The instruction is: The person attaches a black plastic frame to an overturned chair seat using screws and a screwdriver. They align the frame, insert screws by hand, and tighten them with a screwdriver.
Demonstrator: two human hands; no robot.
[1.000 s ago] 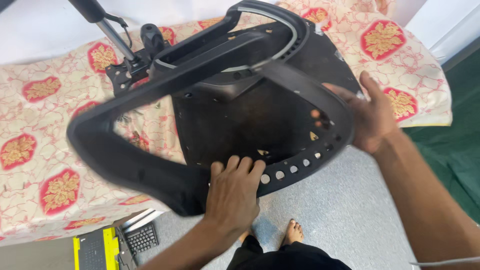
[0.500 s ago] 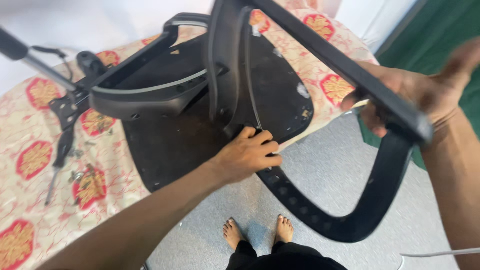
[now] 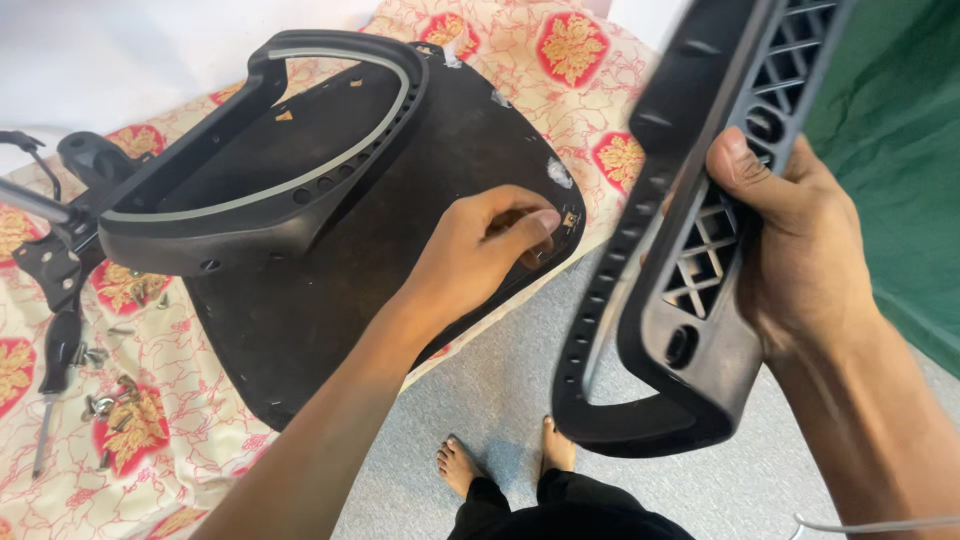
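Step in hand, by judgement: chair teardown, frame off, seat pan being worked.
Left hand [image 3: 480,250]: fingers pinched shut on small fitting at seat pan [image 3: 400,230] rim, near bed's right edge.
Right hand [image 3: 800,240]: fingers wrapped tight round black plastic frame [image 3: 690,290], held clear above floor.
Next move likely needs frame set aside, steady pinch.

You are in a home room used as a makeshift repair spot: a cream bedsheet with red floral medallions [image 3: 150,440] covers a low bed, grey carpet floor [image 3: 500,400] beside it under your bare feet [image 3: 460,465], loose metal screws [image 3: 100,405] on the sheet.
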